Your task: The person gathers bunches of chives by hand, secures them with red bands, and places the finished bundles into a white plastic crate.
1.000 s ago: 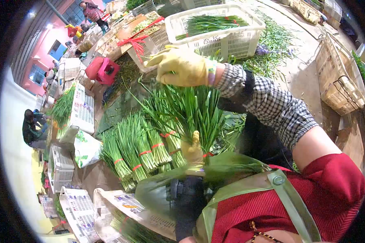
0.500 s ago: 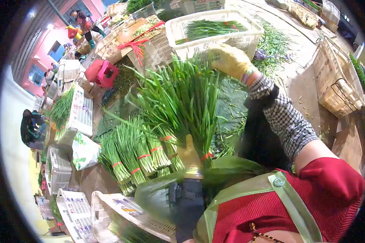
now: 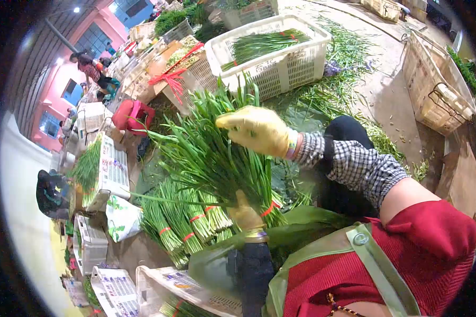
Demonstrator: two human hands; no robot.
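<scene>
My left hand [image 3: 247, 214], in a soiled yellowish glove, is wrapped round the lower part of a large bunch of garlic chives [image 3: 217, 153]. The long leaves of this bunch fan upward and to the left. My right hand [image 3: 259, 129], in a yellow glove, is over the upper leaves with its fingers curled together; what they hold, if anything, is hidden. Beside my left hand lie several bundles of chives [image 3: 182, 224], tied with red bands, their pale stems toward me. One red band [image 3: 271, 208] shows at the stems just right of my left hand.
A white crate [image 3: 296, 74] with banded chives stands ahead. Red ties [image 3: 169, 76] hang over a crate to its left. Loose leaves [image 3: 349, 58] litter the floor. A tan crate [image 3: 433, 84] stands at right, a red stool [image 3: 132, 116] at left. People work in the background.
My right hand has moved left and toward me, from near the crate to over the bunch's leaves. The bunch leans further left. My left hand keeps its grip; the view has shifted.
</scene>
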